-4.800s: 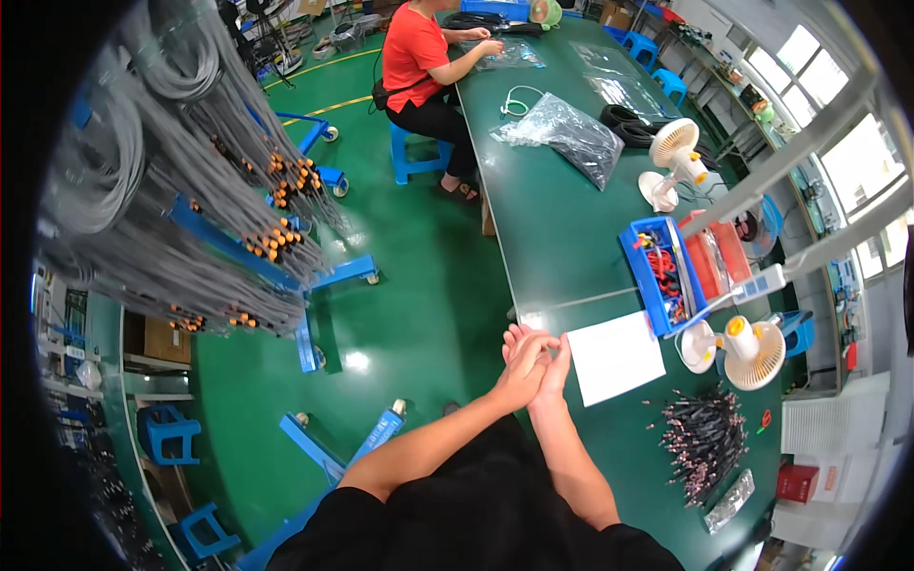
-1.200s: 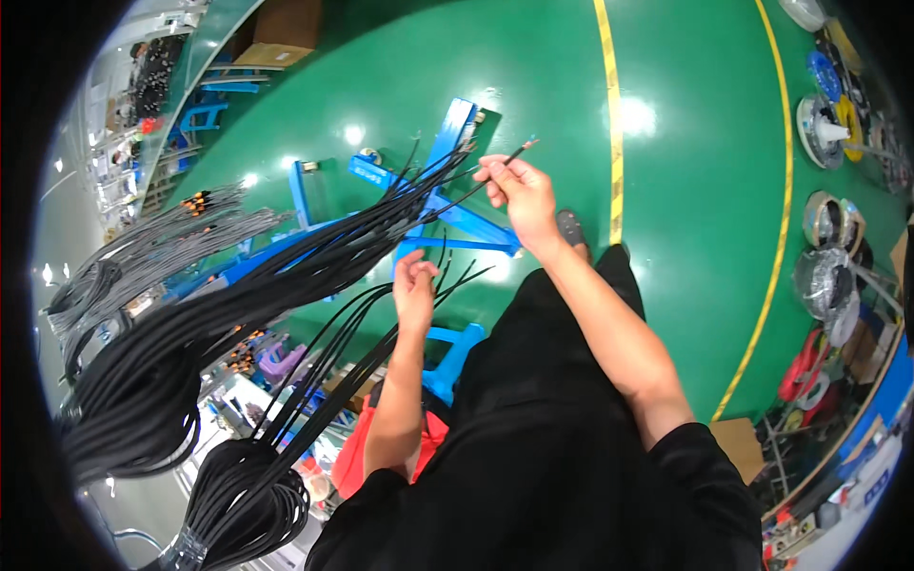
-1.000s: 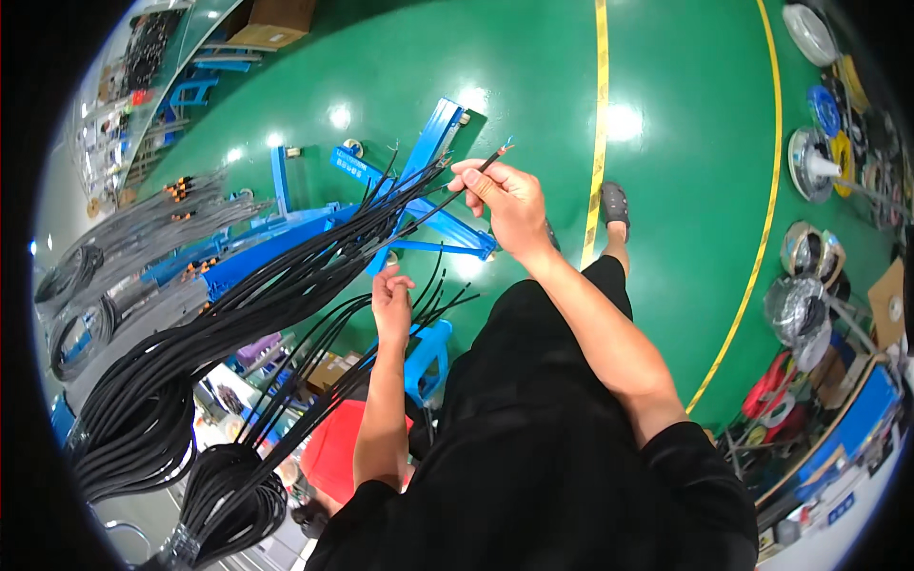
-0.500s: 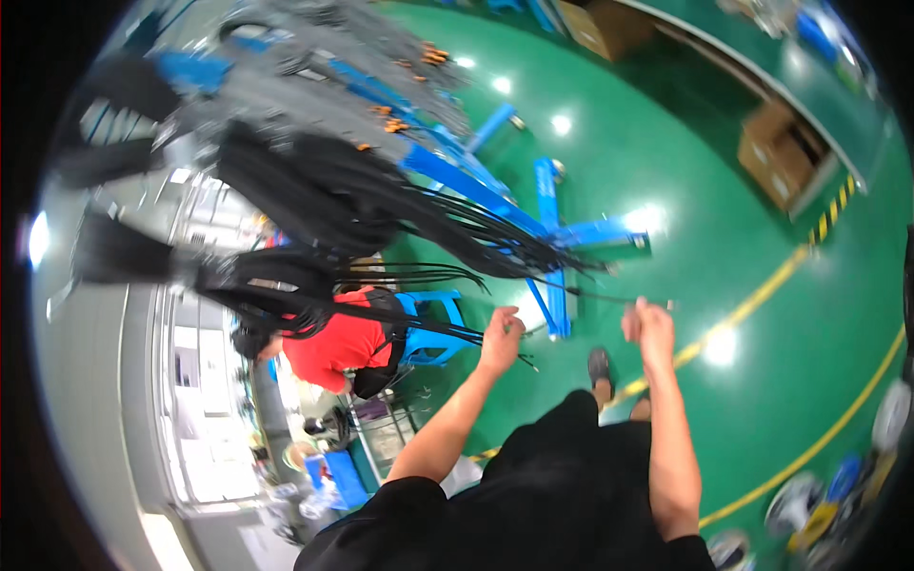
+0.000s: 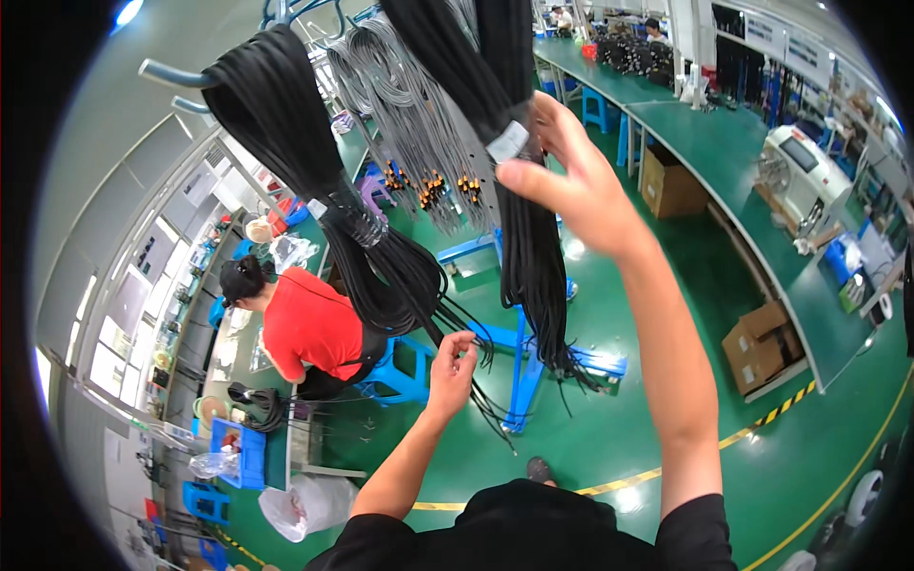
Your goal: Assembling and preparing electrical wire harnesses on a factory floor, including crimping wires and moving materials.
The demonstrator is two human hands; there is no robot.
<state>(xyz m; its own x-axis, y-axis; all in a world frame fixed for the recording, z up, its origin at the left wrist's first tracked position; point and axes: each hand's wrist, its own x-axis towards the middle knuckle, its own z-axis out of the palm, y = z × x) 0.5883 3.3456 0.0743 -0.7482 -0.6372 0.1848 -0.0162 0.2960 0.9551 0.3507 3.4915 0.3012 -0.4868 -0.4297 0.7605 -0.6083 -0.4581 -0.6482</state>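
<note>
Two black cable bundles hang in front of me, each bound with clear wrap and a white label. My right hand (image 5: pixel 581 181) is at the bound part of the right cable bundle (image 5: pixel 531 257), thumb across its front and fingers at its far side. The left cable bundle (image 5: pixel 276 105) hangs from a grey hook (image 5: pixel 176 74), its looped lower part ending in loose strands. Beside those strands, my left hand (image 5: pixel 451 374) is raised with curled fingers; whether a strand lies within them is hidden.
Grey cables (image 5: pixel 409 124) with orange ends hang behind. A blue stand base (image 5: pixel 519 371) rests on the green floor. On the left, a person in a red top (image 5: pixel 309 319) sits on a blue stool (image 5: pixel 400 371). Cardboard boxes (image 5: pixel 762 347) stand under the right workbench (image 5: pixel 809 285).
My view has swung up and toward the bundles. My right hand has left a thin cable end and risen to the right bundle's wrap. My left hand stays low by the strands.
</note>
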